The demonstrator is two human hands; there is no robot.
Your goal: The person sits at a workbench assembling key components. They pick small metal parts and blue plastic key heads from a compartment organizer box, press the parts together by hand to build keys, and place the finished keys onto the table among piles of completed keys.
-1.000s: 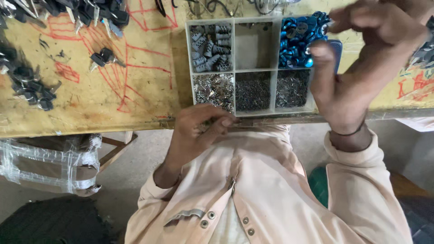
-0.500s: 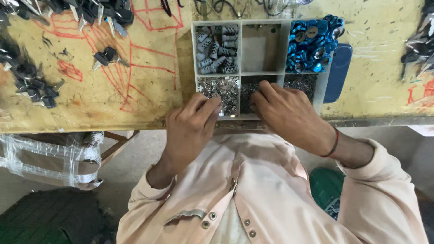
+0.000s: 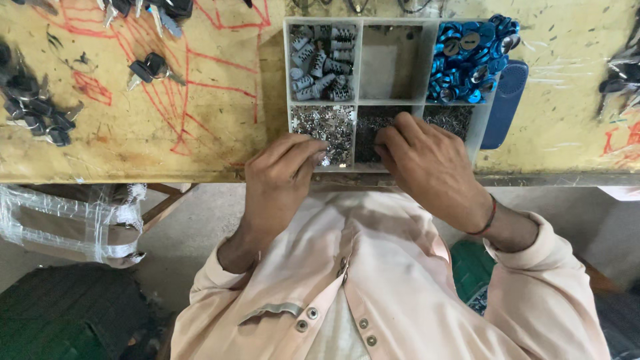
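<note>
A grey tray (image 3: 358,107) with several compartments lies at the near edge of the yellow table (image 3: 200,133). My left hand (image 3: 277,183) rests at the tray's near-left compartment of small silver parts (image 3: 320,123), fingers pinched together on a small silver piece. My right hand (image 3: 430,167) reaches into the near-middle compartment of tiny dark parts (image 3: 368,127), fingertips curled down among them; what they hold is hidden. The far row holds grey ridged cylinders (image 3: 323,63), an almost bare middle compartment (image 3: 390,67) and blue round caps (image 3: 470,60).
Black-headed keys lie on the table at the far left (image 3: 37,110), left of centre (image 3: 150,70) and at the right edge (image 3: 620,73). A dark blue flat object (image 3: 505,107) sits right of the tray. Red lines mark the tabletop. A plastic-wrapped frame (image 3: 67,223) stands below the table.
My right hand came down from above the blue caps into the near-middle compartment. My left hand moved from near my chest up to the near-left compartment.
</note>
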